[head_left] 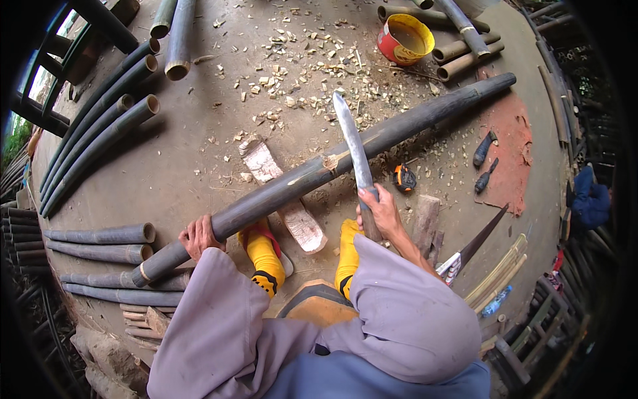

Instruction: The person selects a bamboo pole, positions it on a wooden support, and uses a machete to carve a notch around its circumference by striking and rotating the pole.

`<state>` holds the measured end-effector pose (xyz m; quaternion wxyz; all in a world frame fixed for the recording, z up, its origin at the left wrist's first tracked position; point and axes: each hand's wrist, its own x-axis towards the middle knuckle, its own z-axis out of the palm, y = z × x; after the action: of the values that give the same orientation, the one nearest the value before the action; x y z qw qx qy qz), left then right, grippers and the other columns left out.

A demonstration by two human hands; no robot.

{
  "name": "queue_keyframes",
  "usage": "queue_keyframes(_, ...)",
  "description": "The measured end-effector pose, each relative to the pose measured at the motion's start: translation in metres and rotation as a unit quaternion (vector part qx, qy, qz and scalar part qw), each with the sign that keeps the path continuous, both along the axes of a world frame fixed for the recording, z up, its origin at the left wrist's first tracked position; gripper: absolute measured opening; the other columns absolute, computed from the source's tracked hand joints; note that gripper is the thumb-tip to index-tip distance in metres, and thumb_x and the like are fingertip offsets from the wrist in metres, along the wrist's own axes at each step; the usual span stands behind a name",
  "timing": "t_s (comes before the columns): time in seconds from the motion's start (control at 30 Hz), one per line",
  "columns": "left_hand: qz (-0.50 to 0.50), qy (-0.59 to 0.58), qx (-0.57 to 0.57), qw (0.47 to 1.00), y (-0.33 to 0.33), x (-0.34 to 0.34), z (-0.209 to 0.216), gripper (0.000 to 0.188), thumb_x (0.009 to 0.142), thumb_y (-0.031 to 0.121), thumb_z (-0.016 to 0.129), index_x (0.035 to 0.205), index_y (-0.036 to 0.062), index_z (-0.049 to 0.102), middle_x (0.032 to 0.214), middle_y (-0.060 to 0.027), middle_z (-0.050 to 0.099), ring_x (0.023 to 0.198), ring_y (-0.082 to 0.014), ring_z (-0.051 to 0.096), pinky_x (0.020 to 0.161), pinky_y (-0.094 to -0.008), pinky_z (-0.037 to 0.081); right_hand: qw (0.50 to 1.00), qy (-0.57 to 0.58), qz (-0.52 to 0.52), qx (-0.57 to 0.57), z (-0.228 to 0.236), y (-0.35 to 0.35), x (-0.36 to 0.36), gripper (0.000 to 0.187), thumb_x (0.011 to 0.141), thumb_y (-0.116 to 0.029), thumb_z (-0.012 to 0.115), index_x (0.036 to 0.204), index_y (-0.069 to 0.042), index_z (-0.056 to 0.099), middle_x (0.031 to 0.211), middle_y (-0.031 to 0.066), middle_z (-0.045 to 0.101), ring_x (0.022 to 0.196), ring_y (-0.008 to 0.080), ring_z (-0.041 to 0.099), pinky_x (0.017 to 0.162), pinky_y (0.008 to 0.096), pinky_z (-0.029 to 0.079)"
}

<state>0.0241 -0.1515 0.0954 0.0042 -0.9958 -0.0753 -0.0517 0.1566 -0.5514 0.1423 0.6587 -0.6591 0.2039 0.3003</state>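
A long dark bamboo pole (279, 194) lies slantwise before me, from lower left to upper right. My left hand (199, 238) is wrapped over it near its lower left end. In my right hand (381, 207) is a machete (355, 143), gripped by its wooden handle. Its blade points up and away and crosses over the pole; whether it touches the pole I cannot tell. Just left of the blade, a pale notch (335, 160) shows in the bamboo. Under the pole lies a flat-hewn wooden block (302, 227), between my feet in yellow socks.
Wood chips (299, 73) litter the ground beyond the pole. Cut bamboo poles (126, 123) lie at the left. A red and yellow bucket (405, 40) stands at the far right. Near my right hand are a tape measure (404, 177) and a handsaw (475, 245); two dark tools (486, 166) lie further right.
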Motion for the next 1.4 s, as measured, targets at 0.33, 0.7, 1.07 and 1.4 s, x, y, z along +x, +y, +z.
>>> queue_keyframes(0.33,0.003,-0.025,0.008,1.0,-0.013,0.01,0.008,0.062,0.057,0.015,0.074,0.117,0.0125,0.059,0.104,-0.0034,0.065,0.104,-0.0235,0.059,0.095,-0.0417,0.035,0.999,-0.027,0.036,-0.012,-0.012,-0.02,0.038,0.044,0.091,-0.04,0.065,0.104,-0.002,0.049,0.066,0.0064,0.058,0.048,0.014,0.06,0.041,0.0301,0.053)
queue_keyframes(0.7,0.019,0.193,-0.152,0.969,0.001,0.036,0.035,0.058,0.052,0.015,0.076,0.108,0.0099,0.059,0.098,-0.0109,0.066,0.098,-0.0309,0.062,0.085,-0.0415,0.046,0.992,-0.025,-0.077,0.1,-0.025,-0.004,0.036,0.04,0.092,-0.041,0.064,0.1,-0.005,0.048,0.068,0.006,0.058,0.049,0.0127,0.06,0.041,0.0292,0.053)
queue_keyframes(1.07,0.007,0.196,-0.158,0.968,-0.001,0.04,0.04,0.056,0.053,0.015,0.075,0.106,0.0099,0.059,0.096,-0.0102,0.064,0.097,-0.0306,0.061,0.084,-0.0409,0.046,0.984,-0.085,-0.119,0.099,-0.01,0.028,0.021,0.039,0.092,-0.036,0.066,0.101,-0.002,0.049,0.066,0.0056,0.057,0.047,0.0132,0.058,0.041,0.0298,0.051)
queue_keyframes(1.4,0.01,0.2,-0.149,0.968,-0.001,0.04,0.04,0.053,0.054,0.016,0.073,0.104,0.0104,0.059,0.095,-0.0109,0.064,0.096,-0.0311,0.061,0.084,-0.0414,0.045,0.995,-0.046,-0.015,0.083,-0.02,0.025,0.016,0.042,0.092,-0.039,0.066,0.104,-0.002,0.05,0.066,0.0052,0.058,0.047,0.012,0.058,0.041,0.028,0.052)
